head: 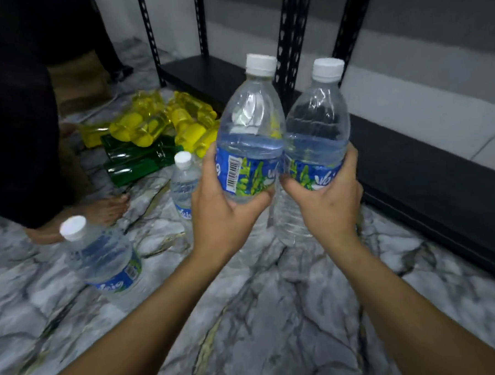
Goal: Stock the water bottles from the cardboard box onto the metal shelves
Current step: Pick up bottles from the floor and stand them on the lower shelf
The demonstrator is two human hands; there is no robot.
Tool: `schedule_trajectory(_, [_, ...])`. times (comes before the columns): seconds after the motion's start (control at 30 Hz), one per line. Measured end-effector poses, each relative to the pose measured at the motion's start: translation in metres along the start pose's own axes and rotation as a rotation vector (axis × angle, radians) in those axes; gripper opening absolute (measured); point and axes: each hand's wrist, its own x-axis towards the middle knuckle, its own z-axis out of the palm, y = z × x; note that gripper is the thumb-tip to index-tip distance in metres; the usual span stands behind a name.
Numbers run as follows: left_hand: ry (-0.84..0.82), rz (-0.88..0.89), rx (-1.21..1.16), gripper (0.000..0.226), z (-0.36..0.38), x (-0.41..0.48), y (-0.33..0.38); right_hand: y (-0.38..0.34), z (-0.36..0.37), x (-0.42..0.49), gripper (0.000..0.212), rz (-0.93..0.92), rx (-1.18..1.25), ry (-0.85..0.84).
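Left hand (222, 214) and right hand (327, 209) bare; both forearms uncovered to the frame's lower edge.

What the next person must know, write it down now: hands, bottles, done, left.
Hands: left hand grips the first water bottle, right hand the second water bottle, upright, side by side.
Waiting: near floor bottle and far floor bottle, on the marble floor at left.
Done: nothing seen on the bottom shelf yet.
Left: shelve the held pair, then the floor two.

Four water bottles (250, 135), two hands (222, 214), two green bottles (137, 160)
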Motion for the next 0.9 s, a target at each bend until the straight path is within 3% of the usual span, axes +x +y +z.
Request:
schedule_trajectory(0.6, [-0.074,0.34,-0.206,0.081,0.03,0.245,0.334,-0.302,-0.14,0.264,0.077,-0.238,-0.023,0.195])
schedule_trajectory(0.9, [-0.193,0.476,-0.303,0.065,0.101,0.316,0.451,-0.383,-0.25,0.36,0.069,-0.326,-0.135,0.351])
